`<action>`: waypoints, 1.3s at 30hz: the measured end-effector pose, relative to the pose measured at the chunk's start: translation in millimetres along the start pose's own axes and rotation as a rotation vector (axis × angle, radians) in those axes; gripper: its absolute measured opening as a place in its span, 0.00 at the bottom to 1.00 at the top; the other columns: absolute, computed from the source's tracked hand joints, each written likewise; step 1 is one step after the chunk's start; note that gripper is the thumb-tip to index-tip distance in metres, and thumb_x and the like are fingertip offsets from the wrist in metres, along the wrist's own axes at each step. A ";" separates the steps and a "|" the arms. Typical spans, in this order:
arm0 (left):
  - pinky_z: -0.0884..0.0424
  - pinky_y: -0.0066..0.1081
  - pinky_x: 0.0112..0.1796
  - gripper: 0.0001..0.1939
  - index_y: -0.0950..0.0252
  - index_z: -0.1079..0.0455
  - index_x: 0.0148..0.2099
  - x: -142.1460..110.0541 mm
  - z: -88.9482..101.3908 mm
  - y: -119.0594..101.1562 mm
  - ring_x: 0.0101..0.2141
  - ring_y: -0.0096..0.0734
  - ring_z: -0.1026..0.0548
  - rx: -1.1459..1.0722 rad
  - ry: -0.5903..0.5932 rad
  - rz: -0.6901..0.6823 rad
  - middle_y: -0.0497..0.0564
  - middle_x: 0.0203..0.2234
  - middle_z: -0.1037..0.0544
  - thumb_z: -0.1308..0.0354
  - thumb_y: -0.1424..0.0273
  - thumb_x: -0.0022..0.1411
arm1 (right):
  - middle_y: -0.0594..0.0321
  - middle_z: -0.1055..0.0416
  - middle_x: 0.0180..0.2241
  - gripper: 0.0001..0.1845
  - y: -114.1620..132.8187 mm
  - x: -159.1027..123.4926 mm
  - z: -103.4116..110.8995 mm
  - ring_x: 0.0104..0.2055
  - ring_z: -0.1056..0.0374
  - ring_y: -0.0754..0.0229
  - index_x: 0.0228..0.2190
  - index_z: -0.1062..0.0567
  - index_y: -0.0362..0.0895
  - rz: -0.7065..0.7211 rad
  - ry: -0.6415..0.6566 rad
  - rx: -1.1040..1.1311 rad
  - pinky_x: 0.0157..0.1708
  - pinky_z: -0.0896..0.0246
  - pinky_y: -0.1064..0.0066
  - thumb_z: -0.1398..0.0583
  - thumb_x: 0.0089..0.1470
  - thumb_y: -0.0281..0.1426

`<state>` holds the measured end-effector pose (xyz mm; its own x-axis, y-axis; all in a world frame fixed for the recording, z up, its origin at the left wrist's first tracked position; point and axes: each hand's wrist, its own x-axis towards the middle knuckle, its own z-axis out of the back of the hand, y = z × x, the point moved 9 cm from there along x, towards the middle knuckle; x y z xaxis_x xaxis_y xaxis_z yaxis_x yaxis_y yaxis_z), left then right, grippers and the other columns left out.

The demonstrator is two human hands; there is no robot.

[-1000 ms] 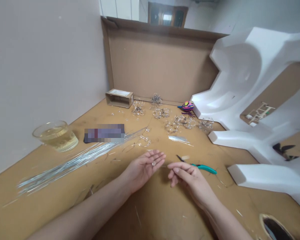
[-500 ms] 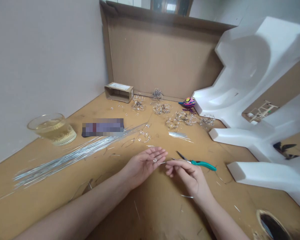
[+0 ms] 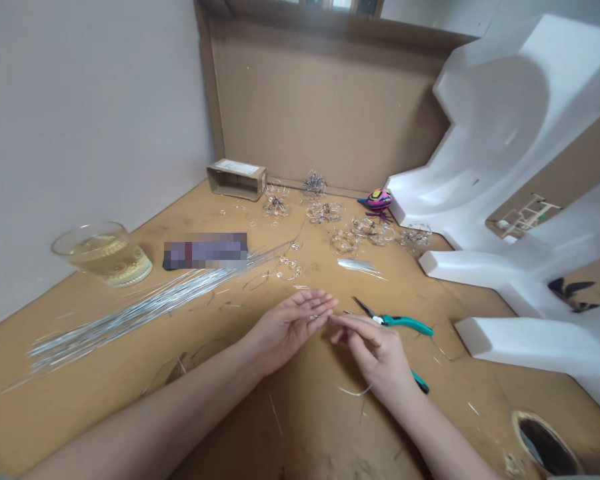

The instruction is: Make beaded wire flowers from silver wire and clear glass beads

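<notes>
My left hand [image 3: 300, 327] is turned partly palm-up, its fingers extended together and its thumb closed toward them on a small clear bead [image 3: 313, 317], which is mostly covered. My right hand [image 3: 373, 343] meets its fingertips, pinching a thin silver wire [image 3: 355, 393] whose curved tail shows below the palm. The wire's end at the bead is hidden by the fingers. Just behind my right hand lie long-nose pliers [image 3: 405, 324] with teal handles; one handle emerges beside my wrist.
A bundle of straight wires [image 3: 145, 313] lies at left, near a glass of pale liquid [image 3: 103, 253]. Loose clear beads [image 3: 290, 269], short cut wires [image 3: 357, 265] and several beaded wire pieces [image 3: 325, 212] lie farther back. White foam [image 3: 490, 337] borders the right; a hole [image 3: 545, 443] opens at lower right.
My left thumb has closed toward its fingers, covering more of the bead. My right fingertips have come up against the left hand, and the wire's tail has swung left.
</notes>
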<state>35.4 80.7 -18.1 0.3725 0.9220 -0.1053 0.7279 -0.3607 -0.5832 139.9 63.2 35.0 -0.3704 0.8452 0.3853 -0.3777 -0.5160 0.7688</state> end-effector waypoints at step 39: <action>0.39 0.27 0.38 0.06 0.62 0.32 0.28 -30.0 -32.1 -47.8 0.34 0.30 0.33 1.153 -0.166 -0.499 0.47 0.27 0.32 0.46 0.69 0.57 | 0.56 0.25 0.31 0.11 -24.0 -18.0 -50.8 0.25 0.29 0.63 0.37 0.30 0.40 -0.627 0.226 1.204 0.25 0.37 0.73 0.41 0.49 0.31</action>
<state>7.9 65.8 38.8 0.0657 0.9587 0.2769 -0.1856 0.2844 -0.9406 112.6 53.4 -16.3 -0.5848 0.7891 -0.1882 0.3878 0.4757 0.7895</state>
